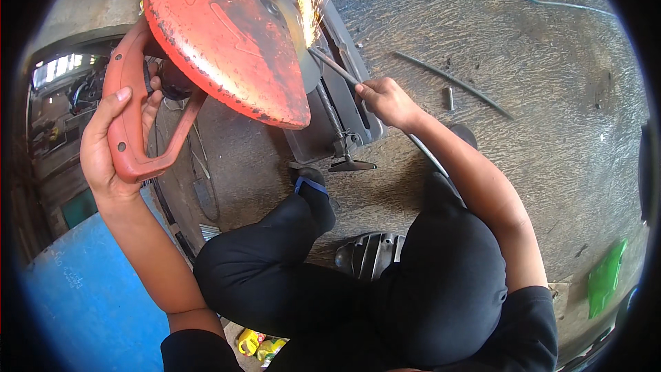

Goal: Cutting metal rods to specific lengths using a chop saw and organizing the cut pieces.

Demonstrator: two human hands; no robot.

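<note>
My left hand (113, 134) is wrapped round the red D-shaped handle of a cut-off saw (227, 34), its fingers inside the loop. The saw's large scuffed red guard covers most of the grey disc (311, 72). In my right hand (387, 102) is a thin metal rod (337, 67), its far end at the disc's edge. Bright sparks (310, 14) spray upward from that contact. The rod's near part runs back under my right forearm toward my knee. Below the guard lies the saw's dark base (372, 120), with a threaded vise screw (332, 111) and its crank handle (352, 165).
On the rough floor right of the base lie a cut rod (454, 85) and a short metal cylinder (450, 98). A ribbed metal casting (372, 255) sits between my legs. My sandalled foot (313, 196) is close to the base. A blue panel (103, 296) stands at left; a green piece (606, 279) lies far right.
</note>
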